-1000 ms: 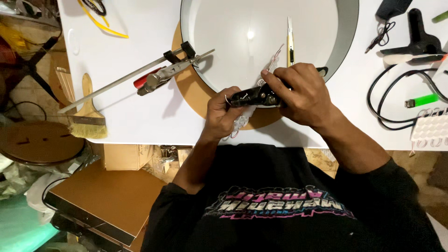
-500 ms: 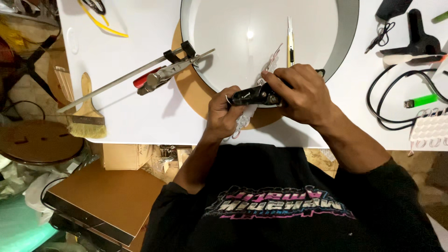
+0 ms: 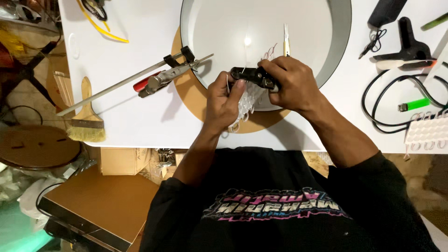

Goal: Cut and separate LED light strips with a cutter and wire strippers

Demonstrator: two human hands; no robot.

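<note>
My right hand (image 3: 294,81) is wrapped around a black hand tool (image 3: 254,75), fingers closed over its handles, while my left hand (image 3: 224,100) pinches a strip of small white light modules (image 3: 247,100) with their thin wires, thumb pressed up against the nose of the tool. I hold both close together, just over the near rim of the round white tray (image 3: 336,51), probably so the wire stays taut and steady where the tool bites; whether the tool actually grips a wire I cannot tell, since my fingers cover that spot. The strip hangs down from my left hand across the tray's edge and the round brown board (image 3: 186,100) beneath it. Inside the tray lies little: a slim utility knife (image 3: 286,39) near its middle, and some red and white wire just beside my right hand. To the left on the white bench (image 3: 126,84), a clamp with red handle (image 3: 163,79) holds a long metal ruler (image 3: 102,91) against the tray's rim, with a paintbrush (image 3: 86,116) near the bench edge. Well apart on the right sit a green lighter (image 3: 415,104), a coiled black cable (image 3: 387,107) and another batch of white modules (image 3: 429,133).
</note>
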